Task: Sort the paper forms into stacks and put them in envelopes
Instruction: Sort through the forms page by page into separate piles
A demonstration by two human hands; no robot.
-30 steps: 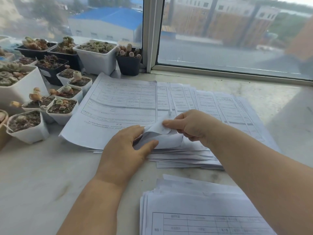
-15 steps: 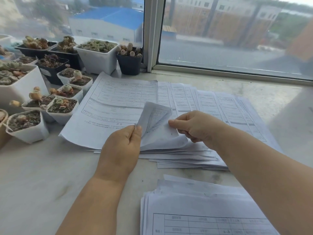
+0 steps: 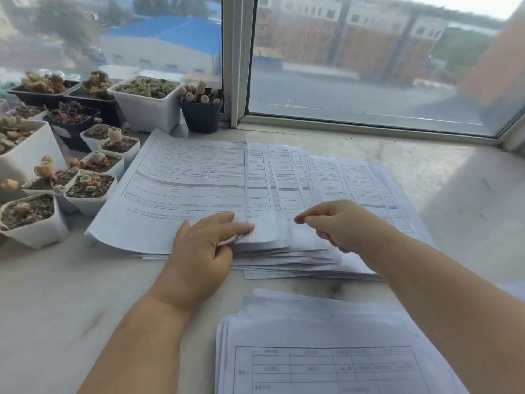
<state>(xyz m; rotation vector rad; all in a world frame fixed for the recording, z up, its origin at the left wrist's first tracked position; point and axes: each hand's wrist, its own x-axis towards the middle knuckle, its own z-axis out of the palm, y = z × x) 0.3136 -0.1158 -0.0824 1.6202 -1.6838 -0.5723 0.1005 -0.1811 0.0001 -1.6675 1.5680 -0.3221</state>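
Printed paper forms (image 3: 326, 177) lie fanned out across the stone sill (image 3: 56, 294). On the left of the fan lies a pile with its top sheet (image 3: 181, 189) face up. My left hand (image 3: 204, 251) is at that pile's near right corner, fingers lying on top and thumb tucked under the sheet edges, pinching them. My right hand (image 3: 341, 226) hovers just over the fan's near edge, fingers curled, thumb and forefinger tips together, with no sheet seen between them. A second stack of forms (image 3: 326, 359) lies nearer to me. No envelope is in view.
Several small pots of succulents (image 3: 91, 191) crowd the left side, touching the left pile's edge. A larger white pot (image 3: 147, 109) and a dark pot (image 3: 201, 115) stand by the window frame (image 3: 235, 61). A raised ledge (image 3: 483, 200) borders the right.
The sheet whose corner my left hand was lifting now lies flat on the left pile. My right hand has slid slightly right along the fan.
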